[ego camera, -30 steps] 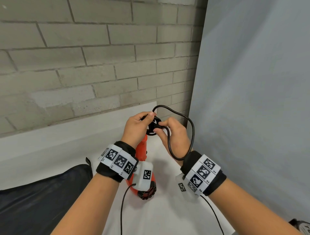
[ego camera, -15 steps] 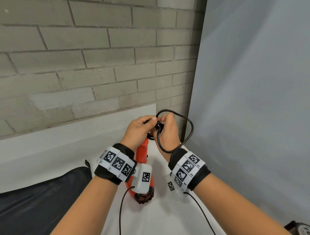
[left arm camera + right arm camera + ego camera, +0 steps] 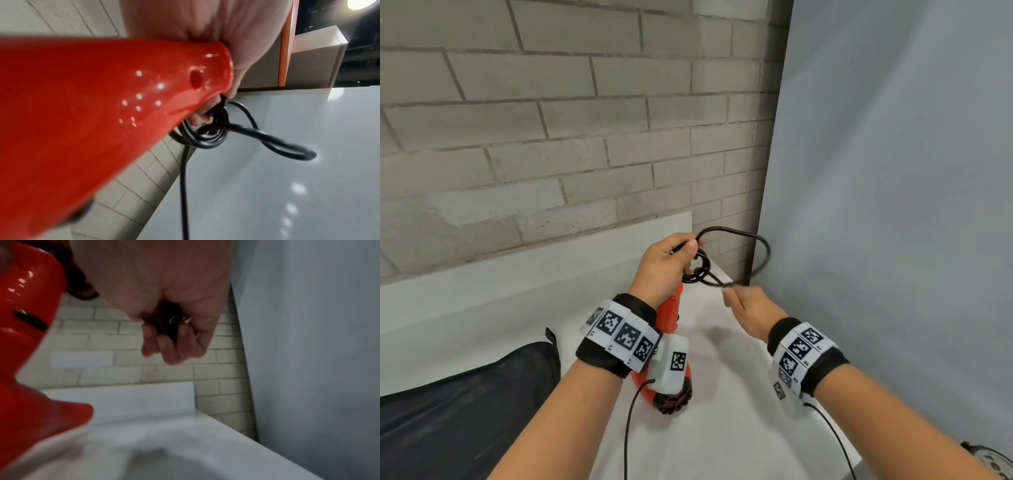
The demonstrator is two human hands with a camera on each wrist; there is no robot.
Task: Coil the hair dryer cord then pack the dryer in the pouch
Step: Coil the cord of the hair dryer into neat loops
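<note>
A red hair dryer [image 3: 671,311] hangs nozzle-down under my left hand [image 3: 667,263], which grips the top of its handle together with small coils of the black cord [image 3: 700,267]. The left wrist view shows the red body [image 3: 102,105] and the coiled cord [image 3: 209,131] by my fingers. One larger loop [image 3: 760,250] arcs up and right of the coils. My right hand [image 3: 748,308] sits lower right of them, curled round the dark plug end [image 3: 168,324] of the cord. The black pouch [image 3: 458,411] lies flat at the lower left.
A white counter [image 3: 722,428] runs under my hands, with a raised white ledge [image 3: 517,274] against the grey brick wall. A grey panel [image 3: 893,205] closes off the right side. Thin black sensor wires [image 3: 630,428] trail from both wristbands.
My right hand has left the coils and pulled down and to the right with the cord end. The loop has stretched out to the right. The left hand holds still.
</note>
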